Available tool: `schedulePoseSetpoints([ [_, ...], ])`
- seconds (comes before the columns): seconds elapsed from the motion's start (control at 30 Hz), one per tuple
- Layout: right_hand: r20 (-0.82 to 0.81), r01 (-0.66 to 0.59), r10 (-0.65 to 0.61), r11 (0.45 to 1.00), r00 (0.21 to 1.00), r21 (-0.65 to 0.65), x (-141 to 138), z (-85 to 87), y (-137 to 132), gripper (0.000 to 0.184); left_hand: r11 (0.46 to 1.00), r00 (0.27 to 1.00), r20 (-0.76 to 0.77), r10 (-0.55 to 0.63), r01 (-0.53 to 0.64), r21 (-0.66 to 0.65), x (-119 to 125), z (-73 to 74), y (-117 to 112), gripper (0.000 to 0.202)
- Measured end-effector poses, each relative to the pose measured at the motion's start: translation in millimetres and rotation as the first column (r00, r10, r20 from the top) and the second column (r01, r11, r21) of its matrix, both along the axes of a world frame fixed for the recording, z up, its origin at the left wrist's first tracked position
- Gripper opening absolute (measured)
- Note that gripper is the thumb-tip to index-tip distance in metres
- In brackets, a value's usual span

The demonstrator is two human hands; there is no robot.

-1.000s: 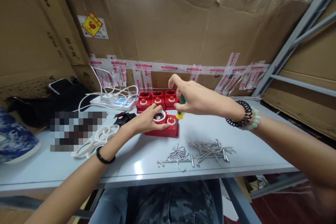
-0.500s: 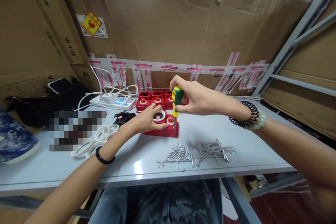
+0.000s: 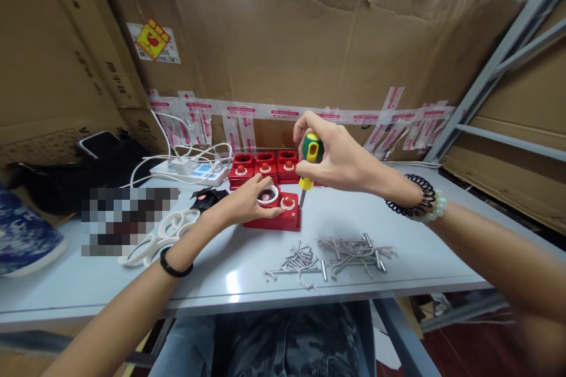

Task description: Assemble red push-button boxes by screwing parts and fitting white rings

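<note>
My left hand (image 3: 247,201) grips a red box-shaped unit (image 3: 276,223) on the table, its fingers over the left part and the thumb along the front. A white ring (image 3: 277,194) surrounds a round dark opening on its top, beside a red knob (image 3: 288,202) with a pale marked collar. My right hand (image 3: 342,156) is closed around the handle of a green and yellow screwdriver (image 3: 312,152). The screwdriver leans, shaft down, at the unit's right end; whether its tip touches the unit I cannot tell. A small screw head (image 3: 293,214) shows at the front right corner.
Behind stand several similar red units (image 3: 265,169) in a row. Loose screws (image 3: 299,257) and T-shaped metal pieces (image 3: 354,250) lie in front. Leftward are white rings (image 3: 154,242), a black item (image 3: 207,198) and a power strip (image 3: 194,172) with cables. Cardboard (image 3: 283,47) walls the back.
The screwdriver has moved up and right from the unit's right corner, uncovering the screw head there, and now tilts. My left hand and the unit stay in place.
</note>
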State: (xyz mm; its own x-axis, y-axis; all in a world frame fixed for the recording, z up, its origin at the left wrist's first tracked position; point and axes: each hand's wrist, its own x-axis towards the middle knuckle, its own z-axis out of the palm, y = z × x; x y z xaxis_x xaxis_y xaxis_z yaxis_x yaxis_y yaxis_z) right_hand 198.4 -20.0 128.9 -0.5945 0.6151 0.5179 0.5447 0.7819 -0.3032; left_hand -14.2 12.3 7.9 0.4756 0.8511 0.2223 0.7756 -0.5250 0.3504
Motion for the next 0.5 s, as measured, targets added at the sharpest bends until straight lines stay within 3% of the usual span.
schedulePoseSetpoints([
  [0.1,-0.072,0.051,-0.048,0.998,0.996,0.032,-2,-7.3,1,0.018,1.000,1.000,-0.004,0.004,-0.004,0.008,0,-0.1,0,0.039],
  [0.17,-0.045,0.045,-0.046,0.999,0.998,-0.012,-3,-18.6,5,0.013,1.000,1.000,0.000,0.006,-0.006,0.009,0,0.0,-1,0.039],
  [0.3,0.238,0.048,-0.011,0.987,0.971,-0.150,-5,-49.6,17,0.015,1.000,1.000,0.017,0.006,-0.007,0.008,1,0.1,-2,0.036],
  [0.37,0.395,0.116,-0.039,0.978,0.918,-0.171,-6,-63.7,20,0.027,1.000,1.000,0.014,0.011,-0.011,0.003,1,-0.4,-2,0.035],
  [0.5,0.527,0.127,0.004,0.969,0.850,-0.212,-7,-79.1,22,0.034,1.000,1.000,0.002,0.021,-0.021,0.004,0,-1.6,-1,0.038],
])
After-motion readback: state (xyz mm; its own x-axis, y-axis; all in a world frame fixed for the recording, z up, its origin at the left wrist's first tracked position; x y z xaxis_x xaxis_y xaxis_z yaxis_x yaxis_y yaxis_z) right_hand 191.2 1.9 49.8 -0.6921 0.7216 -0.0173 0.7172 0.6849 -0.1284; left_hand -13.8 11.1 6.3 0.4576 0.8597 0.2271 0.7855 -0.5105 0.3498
